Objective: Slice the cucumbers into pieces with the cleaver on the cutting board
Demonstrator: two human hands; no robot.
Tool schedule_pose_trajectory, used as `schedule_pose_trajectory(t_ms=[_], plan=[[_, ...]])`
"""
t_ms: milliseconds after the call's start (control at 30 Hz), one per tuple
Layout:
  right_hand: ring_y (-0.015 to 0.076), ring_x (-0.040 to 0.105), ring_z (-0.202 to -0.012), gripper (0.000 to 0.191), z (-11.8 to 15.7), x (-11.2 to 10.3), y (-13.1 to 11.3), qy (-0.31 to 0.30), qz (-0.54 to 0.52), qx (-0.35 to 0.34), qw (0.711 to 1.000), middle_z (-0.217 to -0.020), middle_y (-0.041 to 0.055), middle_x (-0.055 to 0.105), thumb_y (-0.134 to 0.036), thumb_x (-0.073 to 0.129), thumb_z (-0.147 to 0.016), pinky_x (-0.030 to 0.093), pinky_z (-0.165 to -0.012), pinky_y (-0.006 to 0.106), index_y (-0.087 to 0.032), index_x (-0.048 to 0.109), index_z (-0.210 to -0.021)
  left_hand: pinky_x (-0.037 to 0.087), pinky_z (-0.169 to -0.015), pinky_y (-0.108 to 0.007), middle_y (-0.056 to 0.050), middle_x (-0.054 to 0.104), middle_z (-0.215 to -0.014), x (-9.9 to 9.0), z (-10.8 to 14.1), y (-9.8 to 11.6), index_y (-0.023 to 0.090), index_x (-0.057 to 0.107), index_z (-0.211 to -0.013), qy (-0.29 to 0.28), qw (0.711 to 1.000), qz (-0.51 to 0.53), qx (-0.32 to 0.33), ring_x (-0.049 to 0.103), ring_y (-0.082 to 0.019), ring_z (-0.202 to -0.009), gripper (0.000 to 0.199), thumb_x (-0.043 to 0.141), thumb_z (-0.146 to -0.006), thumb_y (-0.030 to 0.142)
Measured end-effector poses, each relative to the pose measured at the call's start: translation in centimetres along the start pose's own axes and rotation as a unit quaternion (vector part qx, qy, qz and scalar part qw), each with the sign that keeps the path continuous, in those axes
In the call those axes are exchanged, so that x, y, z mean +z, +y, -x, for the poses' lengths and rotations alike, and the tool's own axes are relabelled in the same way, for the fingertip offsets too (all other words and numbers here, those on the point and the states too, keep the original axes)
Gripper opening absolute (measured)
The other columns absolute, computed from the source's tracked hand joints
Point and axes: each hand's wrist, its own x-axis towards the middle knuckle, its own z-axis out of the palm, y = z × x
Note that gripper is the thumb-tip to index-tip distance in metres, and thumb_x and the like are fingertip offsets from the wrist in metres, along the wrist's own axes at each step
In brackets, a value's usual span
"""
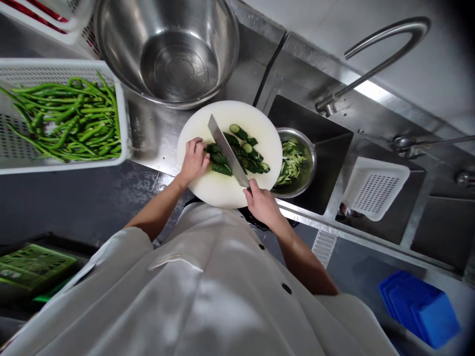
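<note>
A round white cutting board [218, 190] lies in front of me with several dark green cucumber pieces [252, 154] on it. My right hand [262, 203] is wrapped round the handle of a cleaver [223, 144], whose blade stands across the row of cucumber. Left of the blade, my left hand [194, 161] has its fingers bent against the ends of the pieces and presses them to the board. Just right of the board, a steel bowl [313, 160] holds cut cucumber strips [292, 162]. The blade hides part of the cucumber.
Behind the board stands a large steel basin [170, 99]. Green chillies [74, 118] fill a white basket [124, 118] at left. On the right are sinks, a curved faucet [393, 37] and a white perforated basket [376, 188]. Blue bins [419, 306] are low at right.
</note>
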Motion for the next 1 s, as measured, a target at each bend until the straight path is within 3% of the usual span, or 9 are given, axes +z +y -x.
schedule_pose_trajectory(t_ms=[200, 333, 733, 1000], plan=[[0.0298, 0.073, -0.09, 0.033, 2.1, -1.2, -1.8, -0.037, 0.024, -0.006, 0.999, -0.097, 0.0138, 0.077, -0.032, 0.034, -0.112, 0.04, -0.067, 0.031, -0.016, 0.043, -0.139, 0.05, -0.106, -0.053, -0.017, 0.059, -0.122, -0.4, -0.3, -0.9, 0.017, 0.059, -0.121, -0.025, 0.999, -0.028, -0.029, 0.053, -0.033, -0.116, 0.029, 0.046, -0.095, 0.018], [0.0307, 0.073, -0.092, 0.031, 1.7, -0.8, -2.2, -0.052, 0.03, 0.003, 0.998, -0.098, 0.0138, 0.076, -0.033, 0.035, -0.112, 0.041, -0.067, 0.031, -0.017, 0.043, -0.138, 0.051, -0.104, -0.053, -0.016, 0.061, -0.115, 0.0, -0.7, -0.8, 0.016, 0.062, -0.117, -0.055, 0.998, -0.035, -0.026, 0.055, -0.033, -0.113, 0.027, 0.046, -0.095, 0.017], [0.0321, 0.073, -0.09, 0.033, 0.9, -1.7, -2.5, -0.091, 0.016, 0.024, 0.995, -0.1, 0.0164, 0.075, -0.034, 0.035, -0.112, 0.046, -0.073, 0.034, -0.017, 0.041, -0.14, 0.054, -0.103, -0.052, -0.013, 0.063, -0.113, 0.2, -0.5, -0.9, 0.018, 0.06, -0.114, -0.045, 0.999, -0.018, -0.02, 0.057, -0.031, -0.112, 0.023, 0.046, -0.096, 0.017], [0.0325, 0.072, -0.101, 0.044, -3.3, 1.9, -2.8, -0.06, 0.001, 0.004, 0.998, -0.11, 0.0196, 0.075, -0.033, 0.032, -0.112, 0.049, -0.081, 0.037, -0.013, 0.034, -0.151, 0.049, -0.11, -0.055, -0.016, 0.063, -0.123, 0.2, 0.2, -0.5, 0.017, 0.061, -0.124, -0.042, 0.999, 0.002, -0.022, 0.056, -0.033, -0.121, 0.032, 0.043, -0.101, 0.031]])
